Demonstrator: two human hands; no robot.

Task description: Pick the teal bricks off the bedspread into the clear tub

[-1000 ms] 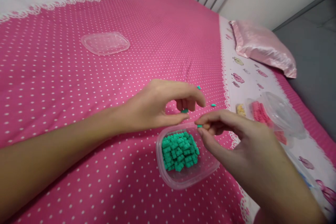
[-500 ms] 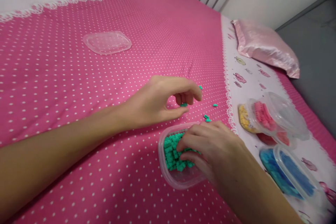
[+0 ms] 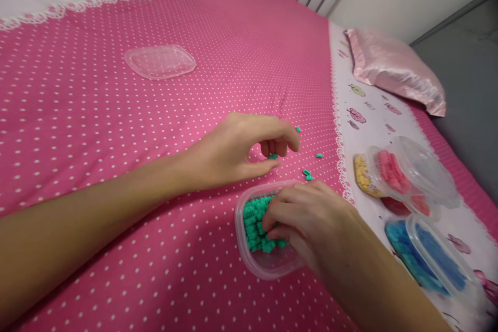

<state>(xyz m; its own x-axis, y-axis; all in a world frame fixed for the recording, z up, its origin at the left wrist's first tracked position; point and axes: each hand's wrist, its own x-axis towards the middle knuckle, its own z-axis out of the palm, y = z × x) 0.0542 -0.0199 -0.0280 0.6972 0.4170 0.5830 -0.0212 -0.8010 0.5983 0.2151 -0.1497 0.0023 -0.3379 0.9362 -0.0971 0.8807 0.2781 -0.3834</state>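
Observation:
A clear plastic container [image 3: 249, 264] on the bed holds many small green toy bricks [image 3: 254, 223]. My right hand [image 3: 311, 212] reaches into it from the right, thumb and fingers drawn together on bricks there; the fingertips are partly hidden. Just beyond the container, my left hand [image 3: 252, 148] hovers over the bedspread, its thumb and index finger apart and the other fingers curled. A loose green brick [image 3: 273, 156] shows below those curled fingers. Several more, among them a brick [image 3: 319, 155] and another brick [image 3: 307, 172], lie to its right.
A clear lid [image 3: 160, 62] lies flat on the pink dotted bedspread [image 3: 97, 129]. At the right are containers of pink pieces [image 3: 392, 171], yellow pieces [image 3: 363, 176] and blue pieces [image 3: 408, 254]. A satin pillow [image 3: 397, 70] rests near the wall.
My right thumb and index finger have come closer together among the green bricks. My left hand stays in nearly the same place and pose.

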